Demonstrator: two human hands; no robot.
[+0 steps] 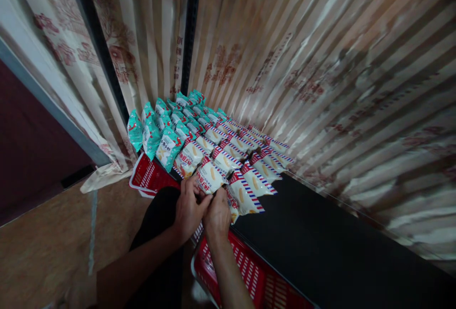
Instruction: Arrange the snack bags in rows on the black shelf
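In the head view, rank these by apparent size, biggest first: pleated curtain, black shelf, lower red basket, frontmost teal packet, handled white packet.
1. Pleated curtain
2. Black shelf
3. Lower red basket, partly hidden
Unranked: frontmost teal packet and handled white packet; both smaller, too alike to separate.

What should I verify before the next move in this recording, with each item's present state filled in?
1. Both hands at the same white packet: ok; the left hand and right hand meet at its near edge.
2. Either hand free: not ok; both are at that packet.
3. Secure grip: cannot tell; the hands partly hide the contact.
4. Teal packets grouped: ok; they stand together left of the other white packets in the picture.
5. Contents of the red basket nearest the camera: cannot tell; much of it is hidden.
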